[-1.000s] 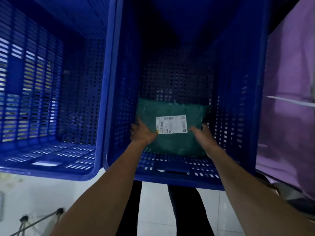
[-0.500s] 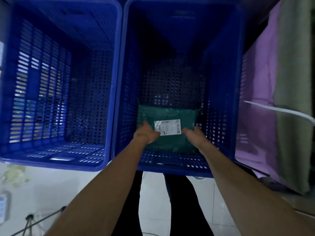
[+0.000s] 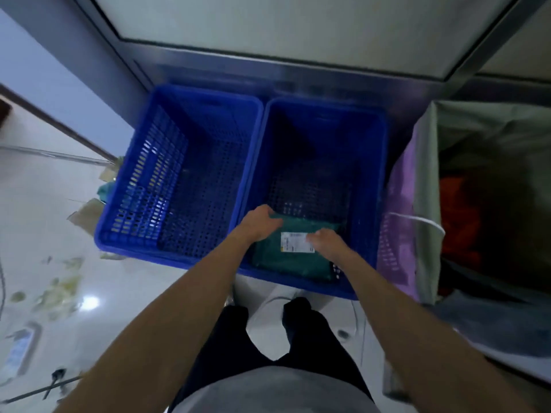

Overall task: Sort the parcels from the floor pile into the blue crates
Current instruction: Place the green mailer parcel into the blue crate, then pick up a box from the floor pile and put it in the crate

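A green parcel (image 3: 286, 260) with a white label (image 3: 293, 241) lies flat on the bottom of the right blue crate (image 3: 378, 186), at its near end. My left hand (image 3: 259, 222) hovers over the parcel's far left corner with its fingers loosely curled down. Over the label's right edge is my right hand (image 3: 326, 242), also slack, covering part of it. Neither hand seems to grip the parcel. The left blue crate (image 3: 125, 192) stands beside it, touching, with nothing in it.
Both crates sit on a glossy white floor against a metal-framed wall panel (image 3: 268, 67). A purple crate lined with a grey-green sack (image 3: 423, 204) stands right of them. Scraps and packaging (image 3: 59, 287) litter the floor at left. My legs (image 3: 268, 338) stand just before the crates.
The view has pulled up and back, so both crates show whole. My hands have risen from the parcel's sides to above it, while the parcel stays on the crate bottom.
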A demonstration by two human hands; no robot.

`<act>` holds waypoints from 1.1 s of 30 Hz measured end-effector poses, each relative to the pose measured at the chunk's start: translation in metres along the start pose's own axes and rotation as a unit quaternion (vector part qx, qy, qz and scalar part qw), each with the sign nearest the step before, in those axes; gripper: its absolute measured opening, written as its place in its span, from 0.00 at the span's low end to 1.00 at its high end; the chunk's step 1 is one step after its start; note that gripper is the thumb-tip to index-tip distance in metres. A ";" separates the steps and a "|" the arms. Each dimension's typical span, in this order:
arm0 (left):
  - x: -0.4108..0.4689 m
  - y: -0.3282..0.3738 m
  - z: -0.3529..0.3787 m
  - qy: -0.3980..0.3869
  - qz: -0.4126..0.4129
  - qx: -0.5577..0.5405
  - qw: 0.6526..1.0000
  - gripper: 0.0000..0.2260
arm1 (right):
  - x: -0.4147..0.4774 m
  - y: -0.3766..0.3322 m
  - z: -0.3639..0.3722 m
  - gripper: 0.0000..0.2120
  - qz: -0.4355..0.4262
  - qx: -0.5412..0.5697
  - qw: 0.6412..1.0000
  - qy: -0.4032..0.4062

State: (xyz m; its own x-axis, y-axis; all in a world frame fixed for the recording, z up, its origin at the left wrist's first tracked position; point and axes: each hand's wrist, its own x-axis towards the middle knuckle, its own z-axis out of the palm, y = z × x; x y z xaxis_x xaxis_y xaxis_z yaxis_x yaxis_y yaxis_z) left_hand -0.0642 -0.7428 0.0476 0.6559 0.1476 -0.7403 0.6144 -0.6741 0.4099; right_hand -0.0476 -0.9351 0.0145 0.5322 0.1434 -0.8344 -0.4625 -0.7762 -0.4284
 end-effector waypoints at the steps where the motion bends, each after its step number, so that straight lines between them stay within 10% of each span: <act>1: -0.010 -0.004 -0.007 0.011 0.007 -0.004 1.000 0.23 | -0.009 -0.009 0.005 0.20 -0.006 -0.010 1.000 -0.005; 4: -0.036 -0.025 -0.032 0.045 0.030 -0.040 0.998 0.11 | -0.033 -0.039 0.022 0.23 -0.037 -0.036 0.999 -0.014; 33: -0.200 -0.420 -0.241 0.238 -0.013 -0.242 0.940 0.10 | -0.130 -0.284 0.361 0.16 -0.174 -0.174 0.969 -0.019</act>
State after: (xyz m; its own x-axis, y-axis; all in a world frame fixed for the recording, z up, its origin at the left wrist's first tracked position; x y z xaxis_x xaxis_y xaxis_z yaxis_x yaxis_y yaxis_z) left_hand -0.3477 -0.3148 0.1513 0.6885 0.5444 -0.4792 0.6857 -0.2732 0.6747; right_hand -0.2414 -0.5115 0.1200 0.5841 0.4501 -0.6754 0.0105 -0.8362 -0.5482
